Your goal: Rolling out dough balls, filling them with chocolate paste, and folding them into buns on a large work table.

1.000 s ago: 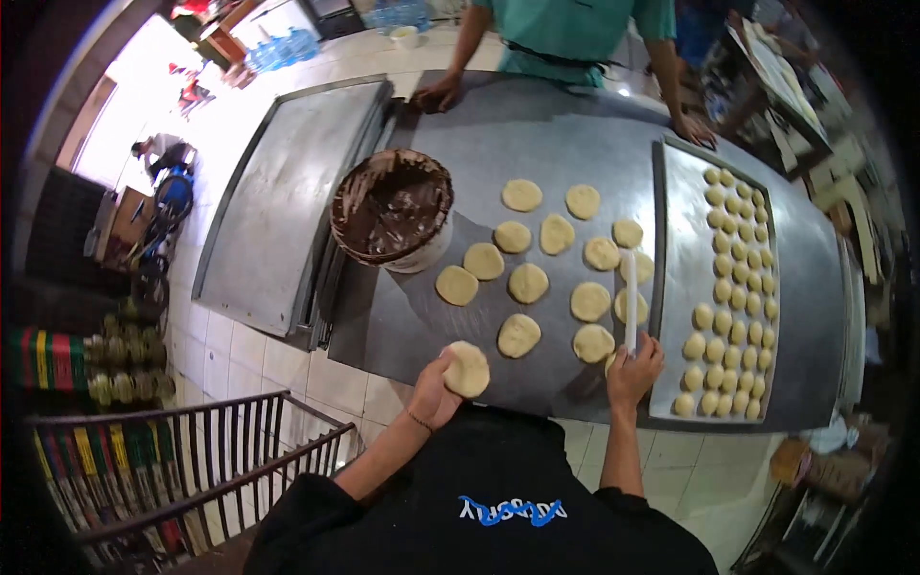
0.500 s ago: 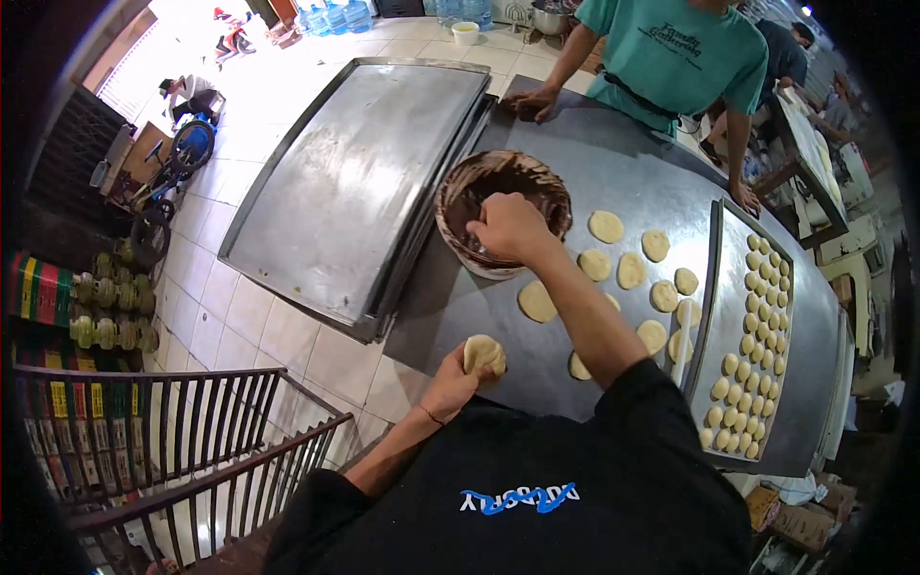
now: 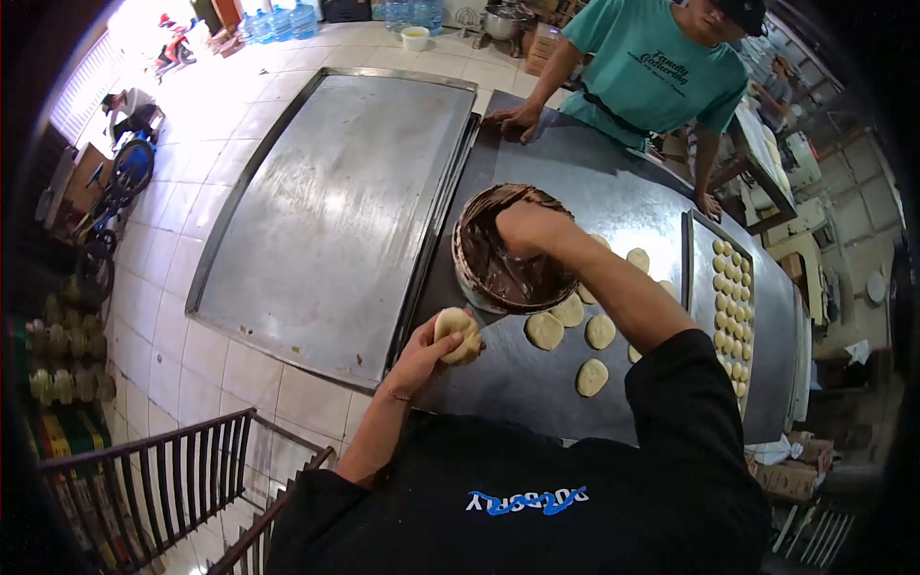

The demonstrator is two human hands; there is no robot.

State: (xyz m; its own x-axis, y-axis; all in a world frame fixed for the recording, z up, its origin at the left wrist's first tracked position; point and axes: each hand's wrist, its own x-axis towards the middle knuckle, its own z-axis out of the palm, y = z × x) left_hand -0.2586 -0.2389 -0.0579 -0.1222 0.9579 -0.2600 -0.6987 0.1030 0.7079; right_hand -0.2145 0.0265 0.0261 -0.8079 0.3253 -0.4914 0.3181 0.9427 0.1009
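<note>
In my left hand (image 3: 418, 357) is a pale dough round (image 3: 457, 335), gripped by its edge, with the thumb lying on its top. My right hand (image 3: 533, 230) reaches down into a bucket (image 3: 469, 271) whose walls are smeared with dark brown paste (image 3: 516, 280). The fingers of that hand are hidden inside the bucket. Flattened dough rounds (image 3: 544, 331) lie on the metal table (image 3: 489, 383) to the right of the bucket, some of them partly covered by my right forearm.
Left of the bucket lies a stack of large metal trays (image 3: 326, 201). A tray (image 3: 687, 278) with rows of small dough balls (image 3: 732, 297) stands at the right. Across the table, a person in a green shirt (image 3: 661, 62) leans on its edge. Dark railings (image 3: 153, 489) stand at the lower left.
My right hand has gone deeper into the bucket, hiding its fingers. The view has shifted, and the left hand keeps its hold on the dough round.
</note>
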